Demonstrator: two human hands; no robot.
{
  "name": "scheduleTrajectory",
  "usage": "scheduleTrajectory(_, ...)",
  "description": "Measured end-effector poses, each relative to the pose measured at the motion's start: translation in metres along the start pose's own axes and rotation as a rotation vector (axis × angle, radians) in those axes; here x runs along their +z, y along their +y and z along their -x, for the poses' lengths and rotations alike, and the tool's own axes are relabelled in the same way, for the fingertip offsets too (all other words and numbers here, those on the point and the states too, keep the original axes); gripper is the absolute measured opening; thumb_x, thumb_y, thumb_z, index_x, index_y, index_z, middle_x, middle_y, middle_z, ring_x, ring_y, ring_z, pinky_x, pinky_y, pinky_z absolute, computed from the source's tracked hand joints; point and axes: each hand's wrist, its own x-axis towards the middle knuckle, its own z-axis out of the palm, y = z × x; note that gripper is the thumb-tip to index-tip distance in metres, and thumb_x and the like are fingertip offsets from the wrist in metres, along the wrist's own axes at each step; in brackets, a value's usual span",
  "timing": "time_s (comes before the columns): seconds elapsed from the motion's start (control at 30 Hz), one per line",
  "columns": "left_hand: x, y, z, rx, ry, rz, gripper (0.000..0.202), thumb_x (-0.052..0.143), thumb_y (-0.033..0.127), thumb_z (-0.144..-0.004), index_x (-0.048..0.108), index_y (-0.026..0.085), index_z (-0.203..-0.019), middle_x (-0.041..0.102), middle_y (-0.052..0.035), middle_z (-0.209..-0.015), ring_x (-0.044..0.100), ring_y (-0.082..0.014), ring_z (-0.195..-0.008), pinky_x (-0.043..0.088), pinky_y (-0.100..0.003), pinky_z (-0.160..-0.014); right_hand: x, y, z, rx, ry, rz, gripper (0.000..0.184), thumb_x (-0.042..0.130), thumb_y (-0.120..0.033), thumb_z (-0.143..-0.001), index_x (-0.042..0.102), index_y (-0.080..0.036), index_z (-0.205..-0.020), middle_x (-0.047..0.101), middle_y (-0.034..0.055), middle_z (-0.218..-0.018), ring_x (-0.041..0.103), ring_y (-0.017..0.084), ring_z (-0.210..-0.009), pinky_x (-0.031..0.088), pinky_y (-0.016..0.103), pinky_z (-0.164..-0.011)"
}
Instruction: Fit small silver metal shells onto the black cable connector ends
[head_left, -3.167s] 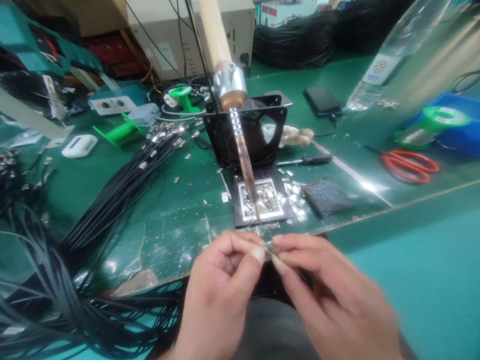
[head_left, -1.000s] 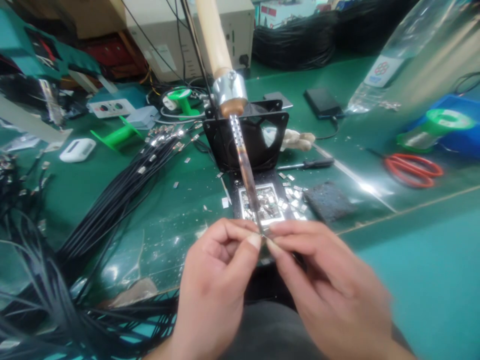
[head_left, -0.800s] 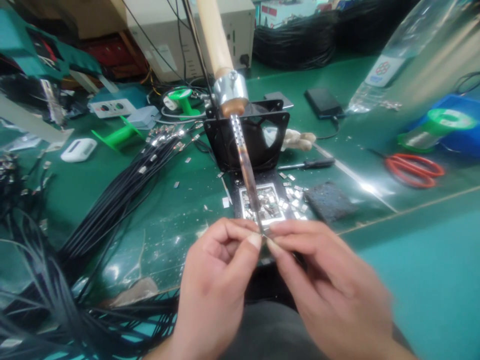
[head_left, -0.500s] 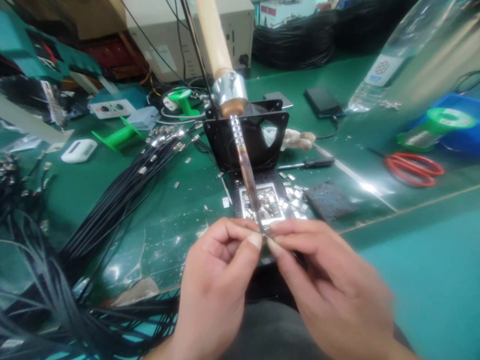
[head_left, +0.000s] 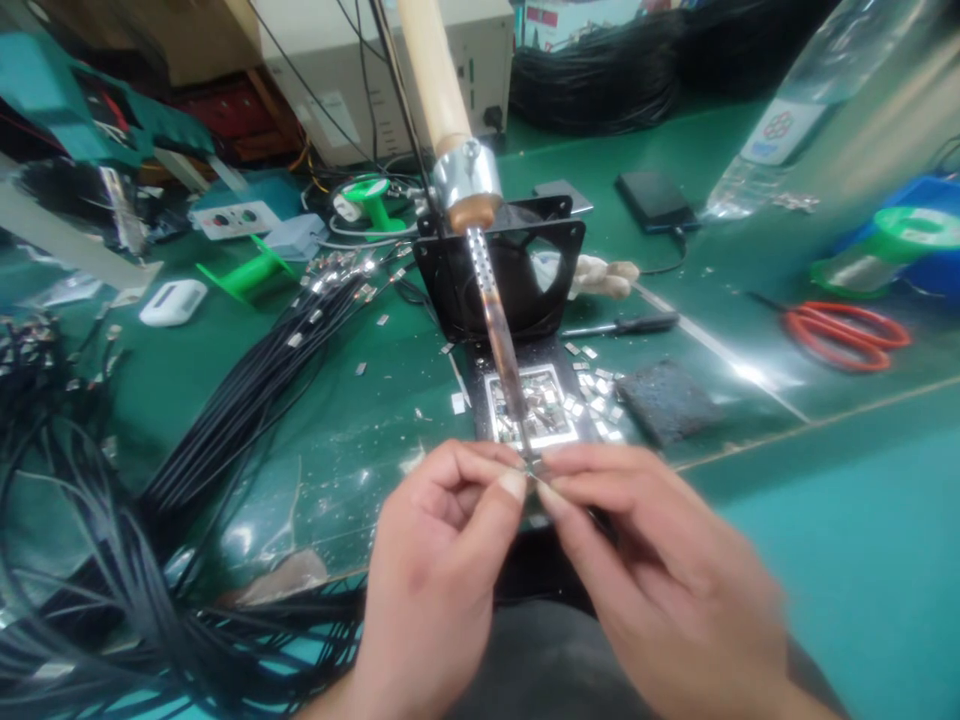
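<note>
My left hand and my right hand meet at their fingertips near the table's front edge. Both are closed in a pinch on a tiny shiny metal piece between them. That piece sits right at the tip of a soldering iron, which has a wooden handle and hangs fixed, slanting down from above. Just behind the tip lies a small black tray with several little metal clips in it.
A bundle of black cables runs across the green mat at left and pools at lower left. A black fan frame stands behind the iron. A dark sponge, red scissors, green spools and a phone lie around.
Compared with three seconds ago, both hands have lifted the pinched piece up to the iron's tip. Over the last second they hold still; the view has shifted slightly.
</note>
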Motion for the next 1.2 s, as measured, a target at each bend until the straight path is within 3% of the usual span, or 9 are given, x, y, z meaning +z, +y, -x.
scheduleTrajectory(0.33,0.001,-0.0016,0.0023,-0.008,-0.013,0.017,0.018,0.074,0.019,-0.096,0.07,0.018,-0.079,0.062,0.0033,-0.088,0.043,-0.0033,-0.059,0.037,-0.016,-0.054,0.0005,-0.002,0.001,-0.006,0.01,0.005,0.013,0.07,-0.005,-0.092,0.077,-0.015,-0.089,0.081,0.0046,-0.098,0.079,0.009,-0.091,0.06,0.011,-0.094)
scheduleTrajectory(0.9,0.0042,0.001,-0.0022,-0.003,-0.003,-0.002,0.017,0.074,0.019,-0.096,0.07,0.019,-0.079,0.062,0.0034,-0.084,0.045,-0.0047,-0.06,0.037,-0.017,-0.054,-0.0026,-0.0001,-0.0034,-0.011,0.014,0.033,0.014,0.07,-0.007,-0.094,0.077,-0.018,-0.091,0.082,0.004,-0.099,0.08,0.012,-0.089,0.066,0.02,-0.09)
scheduleTrajectory(1.2,0.0034,0.003,-0.0024,0.002,-0.004,0.016,0.016,0.074,0.02,-0.096,0.07,0.018,-0.081,0.061,0.0037,-0.086,0.042,-0.0028,-0.058,0.035,-0.016,-0.053,-0.0018,-0.001,-0.0043,-0.015,0.014,0.017,0.013,0.07,-0.006,-0.093,0.077,-0.017,-0.09,0.081,0.0042,-0.098,0.079,0.01,-0.092,0.063,0.016,-0.093)
